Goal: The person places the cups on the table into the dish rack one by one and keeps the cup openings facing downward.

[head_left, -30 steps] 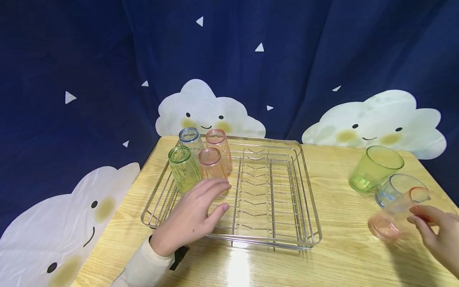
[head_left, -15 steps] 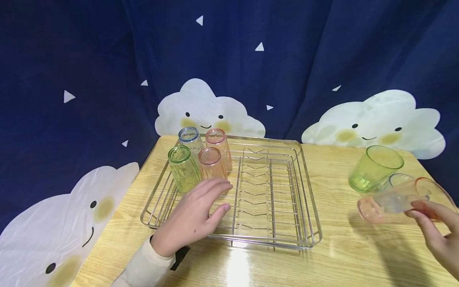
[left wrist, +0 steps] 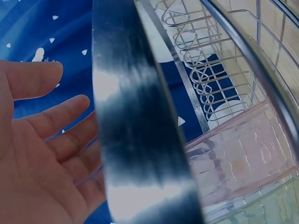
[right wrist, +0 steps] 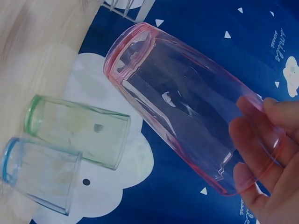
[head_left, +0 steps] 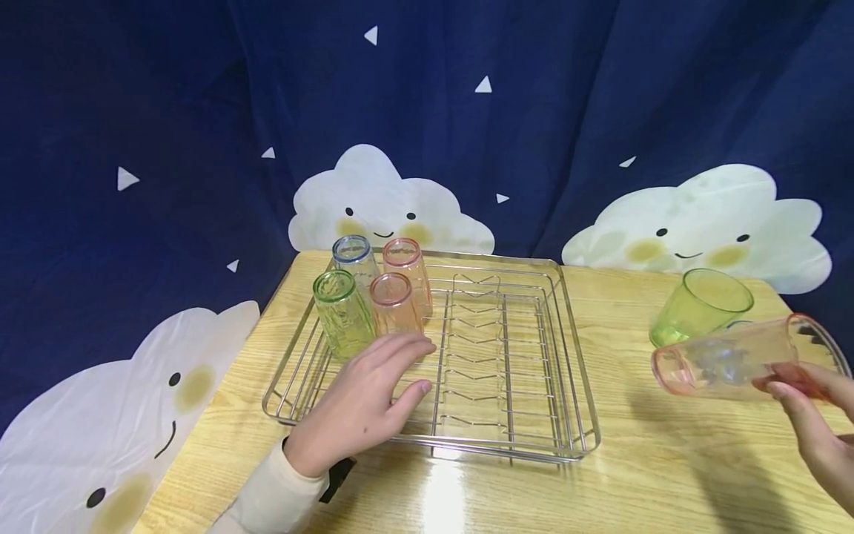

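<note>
My right hand [head_left: 810, 419] pinches a clear pink glass [head_left: 723, 363] near its rim, thumb outside and fingers inside. The glass is tilted onto its side above the table, base pointing left. Behind it a green glass [head_left: 700, 308] stands upright, and a blue glass [right wrist: 44, 175], mostly hidden in the head view, shows beside it in the right wrist view. My left hand [head_left: 363, 404] hovers at the front left of the wire rack [head_left: 580, 356] with relaxed fingers, holding nothing. Upside down in the rack stand a green glass [head_left: 343, 315], a blue glass [head_left: 353, 256] and two pink glasses [head_left: 395, 304].
The metal rack has a raised rim and a row of bent wire dividers [head_left: 474, 360] along its middle. It sits on a wooden table [head_left: 627, 475], backed by a dark blue curtain [head_left: 427, 89] with white clouds.
My right hand has lifted the pink glass off the table and tipped it from nearly upright to sideways, its base swinging left and up. The left hand has hardly moved.
</note>
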The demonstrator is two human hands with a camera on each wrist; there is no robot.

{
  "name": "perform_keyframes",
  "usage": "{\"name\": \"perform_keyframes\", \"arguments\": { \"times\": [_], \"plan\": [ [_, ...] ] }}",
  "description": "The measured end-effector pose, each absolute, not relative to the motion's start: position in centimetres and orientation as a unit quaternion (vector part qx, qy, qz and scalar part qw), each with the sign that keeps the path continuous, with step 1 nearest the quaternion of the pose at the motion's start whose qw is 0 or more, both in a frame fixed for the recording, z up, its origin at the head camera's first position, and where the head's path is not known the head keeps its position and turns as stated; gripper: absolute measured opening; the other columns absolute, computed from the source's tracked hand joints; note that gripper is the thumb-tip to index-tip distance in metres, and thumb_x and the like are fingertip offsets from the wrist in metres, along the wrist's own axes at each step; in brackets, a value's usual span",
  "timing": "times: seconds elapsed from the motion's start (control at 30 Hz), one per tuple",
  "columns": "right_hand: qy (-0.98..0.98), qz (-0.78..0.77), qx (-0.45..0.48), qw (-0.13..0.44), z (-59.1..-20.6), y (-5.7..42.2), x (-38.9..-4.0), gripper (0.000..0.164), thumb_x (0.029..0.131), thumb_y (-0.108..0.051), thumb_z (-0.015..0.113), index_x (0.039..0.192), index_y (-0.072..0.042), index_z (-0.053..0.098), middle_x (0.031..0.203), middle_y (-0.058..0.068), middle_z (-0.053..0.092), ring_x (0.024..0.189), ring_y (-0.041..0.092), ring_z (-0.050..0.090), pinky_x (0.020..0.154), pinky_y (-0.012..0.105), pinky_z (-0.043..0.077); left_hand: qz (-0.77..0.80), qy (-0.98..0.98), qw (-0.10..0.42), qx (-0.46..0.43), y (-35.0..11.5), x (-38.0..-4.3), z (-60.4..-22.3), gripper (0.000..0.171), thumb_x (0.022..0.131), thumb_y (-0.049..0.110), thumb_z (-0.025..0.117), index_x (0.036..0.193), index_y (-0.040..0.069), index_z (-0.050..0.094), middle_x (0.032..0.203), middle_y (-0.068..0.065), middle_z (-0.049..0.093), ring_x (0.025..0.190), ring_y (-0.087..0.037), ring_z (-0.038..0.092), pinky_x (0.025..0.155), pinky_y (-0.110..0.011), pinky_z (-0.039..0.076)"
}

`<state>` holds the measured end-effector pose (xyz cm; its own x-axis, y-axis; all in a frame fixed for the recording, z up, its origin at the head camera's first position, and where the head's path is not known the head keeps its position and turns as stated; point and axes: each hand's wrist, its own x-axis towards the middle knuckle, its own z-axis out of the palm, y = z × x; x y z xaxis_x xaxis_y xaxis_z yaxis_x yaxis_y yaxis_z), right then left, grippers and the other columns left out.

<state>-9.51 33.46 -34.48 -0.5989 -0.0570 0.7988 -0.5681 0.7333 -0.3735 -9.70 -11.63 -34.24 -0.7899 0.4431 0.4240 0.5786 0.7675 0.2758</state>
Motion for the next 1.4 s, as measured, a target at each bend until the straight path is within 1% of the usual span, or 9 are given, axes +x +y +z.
{"name": "perform_keyframes", "arguments": {
  "times": [0.17,0.3,0.53,0.67,0.8,0.9,1.03,1.2,1.4],
  "plan": [
    [-0.831,0.314,0.194,0.417,-34.0,32.9,-9.3,0.023,0.084,0.0,0.06,0.088,0.023,0.059,0.099,-0.036,0.054,0.089,-0.023,0.049,0.08,-0.002,0.034,-0.2,-0.922,0.177,-0.28,-11.4,-9.7,-34.3,0.039,0.087,0.032,0.057,0.124,0.02,0.053,0.125,0.005,0.056,0.12,-0.011,0.049,0.1,-0.032,0.043],
    [-0.829,0.313,0.194,0.421,-33.4,32.0,-8.9,0.021,0.084,0.0,0.061,0.089,0.021,0.061,0.099,-0.034,0.055,0.091,-0.023,0.05,0.082,-0.002,0.035,-0.2,-0.919,0.18,-0.287,-11.3,-9.8,-34.3,0.039,0.087,0.032,0.057,0.124,0.02,0.053,0.124,0.007,0.056,0.118,-0.009,0.05,0.099,-0.03,0.044],
    [-0.795,0.365,0.237,0.423,-32.9,29.6,-8.9,0.015,0.081,0.002,0.063,0.088,0.016,0.065,0.097,-0.016,0.067,0.093,-0.012,0.057,0.083,0.002,0.04,-0.201,-0.918,0.179,-0.292,-11.0,-9.9,-34.2,0.039,0.086,0.029,0.058,0.123,0.02,0.053,0.124,0.006,0.057,0.117,-0.01,0.051,0.099,-0.03,0.044],
    [-0.811,0.363,0.225,0.4,-32.8,28.1,-8.4,0.014,0.081,0.002,0.063,0.092,0.011,0.067,0.098,-0.018,0.066,0.094,-0.012,0.055,0.083,0.003,0.038,-0.202,-0.917,0.177,-0.296,-10.9,-9.9,-34.1,0.039,0.086,0.028,0.058,0.123,0.019,0.054,0.123,0.006,0.057,0.116,-0.009,0.051,0.099,-0.03,0.044],
    [-0.795,0.39,0.235,0.401,-33.1,26.7,-8.4,0.015,0.077,0.004,0.066,0.092,0.009,0.067,0.093,-0.008,0.071,0.092,-0.006,0.06,0.08,0.003,0.039,-0.2,-0.919,0.172,-0.293,-10.9,-9.8,-34.1,0.038,0.086,0.029,0.056,0.124,0.019,0.053,0.123,0.007,0.056,0.117,-0.008,0.05,0.1,-0.029,0.043],
    [-0.745,0.438,0.276,0.42,-33.5,25.7,-9.0,0.015,0.074,0.006,0.068,0.087,0.014,0.066,0.086,0.006,0.073,0.089,0.003,0.065,0.078,0.006,0.043,-0.2,-0.918,0.174,-0.294,-10.8,-9.8,-34.2,0.038,0.087,0.029,0.056,0.124,0.02,0.053,0.123,0.007,0.056,0.117,-0.008,0.05,0.1,-0.029,0.043],
    [-0.721,0.455,0.305,0.424,-34.0,24.7,-9.6,0.016,0.074,0.005,0.069,0.084,0.016,0.065,0.084,0.008,0.073,0.086,0.004,0.065,0.078,0.008,0.044,-0.199,-0.916,0.179,-0.3,-10.7,-9.8,-34.3,0.039,0.087,0.03,0.057,0.124,0.02,0.053,0.124,0.005,0.057,0.118,-0.01,0.051,0.1,-0.03,0.043],
    [-0.711,0.465,0.323,0.416,-34.3,23.7,-9.8,0.015,0.074,0.004,0.07,0.084,0.015,0.066,0.082,0.008,0.073,0.083,0.006,0.064,0.079,0.009,0.045,-0.202,-0.915,0.177,-0.3,-10.5,-9.7,-34.2,0.04,0.087,0.03,0.057,0.125,0.019,0.052,0.125,0.004,0.056,0.119,-0.011,0.05,0.101,-0.031,0.042],
    [-0.691,0.502,0.35,0.385,-33.8,22.1,-9.3,0.014,0.075,0.007,0.068,0.083,0.017,0.064,0.083,0.008,0.072,0.085,0.01,0.065,0.078,0.01,0.047,-0.192,-0.921,0.163,-0.298,-10.0,-9.6,-34.3,0.043,0.088,0.033,0.055,0.128,0.019,0.05,0.13,0.003,0.053,0.123,-0.013,0.048,0.104,-0.033,0.04]
  ]
}}
